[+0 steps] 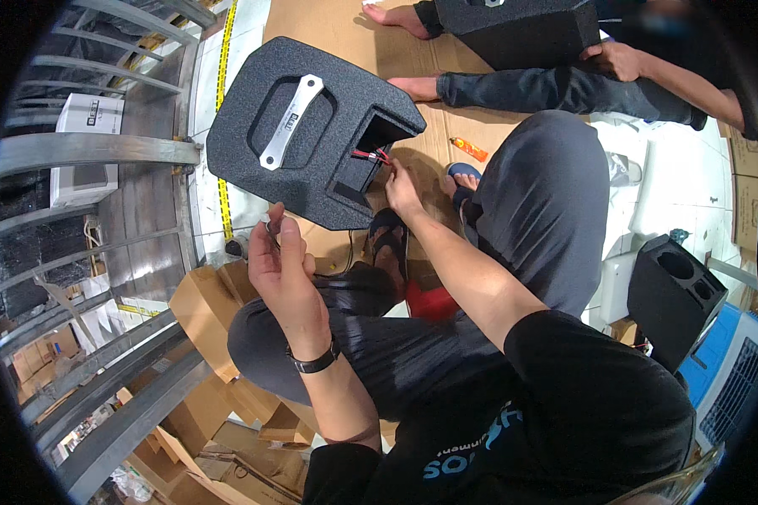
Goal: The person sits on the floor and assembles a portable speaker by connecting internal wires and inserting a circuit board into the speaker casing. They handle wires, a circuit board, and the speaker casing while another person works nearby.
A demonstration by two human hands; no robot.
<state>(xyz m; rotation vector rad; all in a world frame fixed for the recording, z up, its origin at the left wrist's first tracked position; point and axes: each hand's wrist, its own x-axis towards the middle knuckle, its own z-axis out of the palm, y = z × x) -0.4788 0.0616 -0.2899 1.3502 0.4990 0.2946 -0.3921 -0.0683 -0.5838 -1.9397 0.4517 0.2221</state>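
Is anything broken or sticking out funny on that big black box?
Red and black wires stick out of an open square hole in the black speaker box, loose, by the right hand. The left hand holds a small part I cannot identify. No visible damage.

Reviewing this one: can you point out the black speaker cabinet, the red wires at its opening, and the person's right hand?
black speaker cabinet [253, 181]: head view, on its textured face below the handle recess.
red wires [370, 155]: head view, where they cross the opening.
right hand [403, 192]: head view, back of the hand.
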